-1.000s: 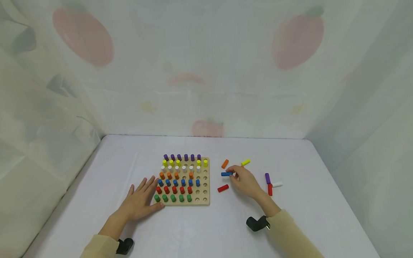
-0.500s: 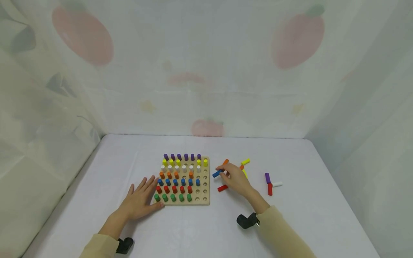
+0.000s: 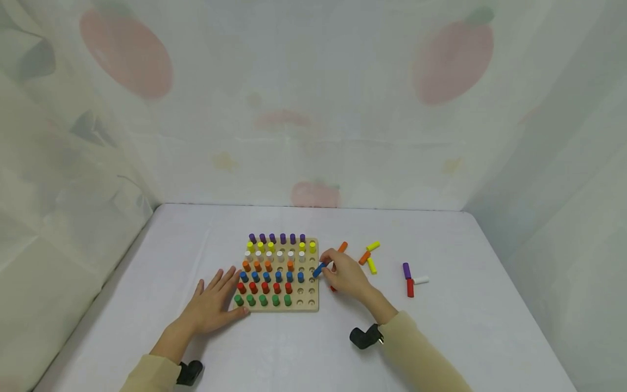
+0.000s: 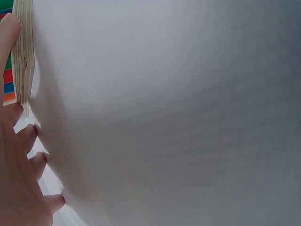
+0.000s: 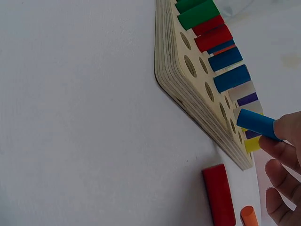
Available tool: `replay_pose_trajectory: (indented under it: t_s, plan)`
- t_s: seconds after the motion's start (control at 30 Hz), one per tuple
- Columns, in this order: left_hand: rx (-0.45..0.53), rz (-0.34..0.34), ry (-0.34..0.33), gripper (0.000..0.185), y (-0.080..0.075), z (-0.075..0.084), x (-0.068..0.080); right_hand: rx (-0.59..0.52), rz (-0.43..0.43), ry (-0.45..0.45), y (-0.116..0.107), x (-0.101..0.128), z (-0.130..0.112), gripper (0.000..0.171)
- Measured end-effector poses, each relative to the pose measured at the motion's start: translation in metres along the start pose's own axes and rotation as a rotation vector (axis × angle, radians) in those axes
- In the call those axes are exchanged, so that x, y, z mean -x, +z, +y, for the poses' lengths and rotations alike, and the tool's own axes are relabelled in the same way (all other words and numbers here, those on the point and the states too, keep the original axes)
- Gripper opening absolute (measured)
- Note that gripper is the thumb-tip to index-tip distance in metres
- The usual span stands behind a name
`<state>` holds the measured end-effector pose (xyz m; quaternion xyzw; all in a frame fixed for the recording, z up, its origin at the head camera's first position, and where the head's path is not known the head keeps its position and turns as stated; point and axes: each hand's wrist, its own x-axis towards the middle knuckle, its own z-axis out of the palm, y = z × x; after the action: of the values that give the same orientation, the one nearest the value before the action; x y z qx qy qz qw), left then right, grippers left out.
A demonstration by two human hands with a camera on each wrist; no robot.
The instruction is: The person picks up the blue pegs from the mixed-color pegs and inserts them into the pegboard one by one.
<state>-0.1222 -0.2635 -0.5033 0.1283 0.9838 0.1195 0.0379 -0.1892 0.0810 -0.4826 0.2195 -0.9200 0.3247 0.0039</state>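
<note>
A wooden pegboard (image 3: 306, 307) with rows of colored pegs lies on the table, several round holes along its right side bare. My right hand (image 3: 349, 273) pinches a blue peg (image 3: 319, 269) between thumb and fingertips, tilted, its lower end over the board's right edge beside the blue row. In the right wrist view the same blue peg (image 5: 256, 123) overlaps the far holes. At the board's left edge my left hand (image 3: 211, 306) lies with fingers spread and straight, thumb at the near left corner. The left wrist view shows the thumb (image 4: 8, 35) against the board's layered side.
Close to the right hand lie a red peg (image 5: 219, 195), partly covered in the head view, and an orange peg (image 3: 342, 246). Behind it are another orange peg (image 3: 364, 257) and two yellow pegs (image 3: 373, 246). Purple, red and white pegs (image 3: 420, 280) lie farther right.
My right hand has carried the blue peg left from among the loose pegs to the board's right edge, and the peg has turned from level to tilted. My left hand has stayed put.
</note>
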Motion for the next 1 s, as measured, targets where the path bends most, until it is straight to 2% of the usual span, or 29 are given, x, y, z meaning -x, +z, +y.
replay_pose_trajectory:
  t_s: [0.27,0.63,1.0]
  plan:
    - [-0.005,0.002,0.006,0.097,0.0,-0.001,-0.001,0.023,-0.041,0.005,0.004,-0.002,-0.004,0.017]
    - [0.001,-0.001,-0.001,0.096,-0.003,0.003,0.0,0.064,-0.047,-0.053,0.007,-0.002,-0.006,0.015]
    - [0.0,-0.003,-0.006,0.097,-0.001,0.001,-0.001,0.04,-0.065,-0.08,0.006,-0.001,-0.012,0.016]
